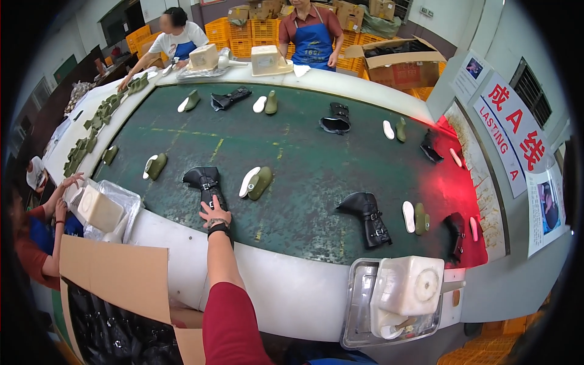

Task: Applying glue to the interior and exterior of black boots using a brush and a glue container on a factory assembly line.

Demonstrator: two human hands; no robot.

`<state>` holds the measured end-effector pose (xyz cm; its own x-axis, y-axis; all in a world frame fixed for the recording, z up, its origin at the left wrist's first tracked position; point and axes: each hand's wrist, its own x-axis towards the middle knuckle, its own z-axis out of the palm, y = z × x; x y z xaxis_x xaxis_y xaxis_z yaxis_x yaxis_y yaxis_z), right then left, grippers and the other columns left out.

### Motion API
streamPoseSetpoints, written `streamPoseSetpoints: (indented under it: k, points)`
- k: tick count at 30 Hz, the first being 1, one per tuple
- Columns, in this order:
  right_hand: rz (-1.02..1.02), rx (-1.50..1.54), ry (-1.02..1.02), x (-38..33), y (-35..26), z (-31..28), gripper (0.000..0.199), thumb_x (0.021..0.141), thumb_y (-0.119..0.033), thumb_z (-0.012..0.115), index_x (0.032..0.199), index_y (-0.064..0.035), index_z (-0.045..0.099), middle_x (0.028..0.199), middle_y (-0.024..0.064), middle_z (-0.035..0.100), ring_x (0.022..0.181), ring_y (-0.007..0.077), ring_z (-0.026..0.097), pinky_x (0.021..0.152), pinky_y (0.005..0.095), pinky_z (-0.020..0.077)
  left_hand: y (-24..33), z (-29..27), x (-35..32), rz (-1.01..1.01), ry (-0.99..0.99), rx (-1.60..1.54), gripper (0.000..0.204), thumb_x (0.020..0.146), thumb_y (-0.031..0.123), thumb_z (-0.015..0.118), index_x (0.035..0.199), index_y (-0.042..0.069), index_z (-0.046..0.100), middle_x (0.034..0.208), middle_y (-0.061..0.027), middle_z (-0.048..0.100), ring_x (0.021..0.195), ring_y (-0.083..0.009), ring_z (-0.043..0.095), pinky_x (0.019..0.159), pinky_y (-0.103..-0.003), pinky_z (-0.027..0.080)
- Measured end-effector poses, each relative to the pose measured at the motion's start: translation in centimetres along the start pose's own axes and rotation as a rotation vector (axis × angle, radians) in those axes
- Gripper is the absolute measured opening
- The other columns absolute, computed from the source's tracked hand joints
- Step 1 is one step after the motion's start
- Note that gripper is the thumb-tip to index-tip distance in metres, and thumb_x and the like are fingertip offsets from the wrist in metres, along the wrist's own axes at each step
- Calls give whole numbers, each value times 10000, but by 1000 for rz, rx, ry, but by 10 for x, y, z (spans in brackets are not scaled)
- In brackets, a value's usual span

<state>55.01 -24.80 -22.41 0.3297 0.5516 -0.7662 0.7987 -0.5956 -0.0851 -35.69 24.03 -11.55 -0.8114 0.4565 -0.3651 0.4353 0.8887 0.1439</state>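
Note:
My left hand [216,214], with a dark band at the wrist, rests on the shaft of a black buckled boot [205,178] lying on the green conveyor belt [292,161]. Its fingers are spread over the boot rather than wrapped round it. Just right of this boot lie a white insole [248,182] and an olive-green shoe last [261,184]. To its left is another insole and green last [157,165]. My right hand is out of view. Below on the left, an open cardboard box [115,277] holds several black boots [118,328].
More boots [367,218], insoles and lasts lie along the belt, some under red light at the right. A tray [360,304] with a whitish container [410,286] sits at the near edge. A co-worker's hands [67,191] are at left; two people stand across.

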Motion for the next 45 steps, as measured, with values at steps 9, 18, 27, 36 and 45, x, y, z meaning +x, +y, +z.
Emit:
streamPoseSetpoints:
  k: [9,18,27,36,45]
  points:
    - [-244,-76,10,78,-120,-95,359,811,-277,631,999,28,620,872,167,653,811,262,629,718,345,498,41,-78,-108,278,25,-21,511,811,270,550,1297,187,417,1389,-149,251,1253,-364,311,950,-595,319]
    - [-875,-356,-165,171,-302,-116,320,809,-277,640,920,22,617,788,145,630,720,243,608,651,334,488,21,-218,-344,763,242,50,485,749,336,598,1164,96,529,1184,-163,539,1148,-347,462,919,-515,402]
    - [-1210,-369,-188,175,-385,-102,298,806,-277,648,841,16,614,704,122,607,628,224,587,584,322,477,-40,-307,-447,1044,1463,-168,116,677,133,564,759,82,627,720,-113,592,785,-266,580,842,-433,398]
    - [-806,94,157,179,-128,-157,295,804,-278,657,762,10,611,620,100,584,537,206,565,517,311,467,-29,-310,-329,617,1147,-823,281,768,210,571,1008,69,610,779,-108,659,781,-297,632,748,-407,477]
    - [-541,449,420,137,-27,-83,311,801,-278,666,683,4,608,536,78,561,445,187,544,450,299,457,173,-264,-348,1046,594,-1287,256,808,154,584,1027,21,587,830,-88,660,791,-195,633,729,-298,478]
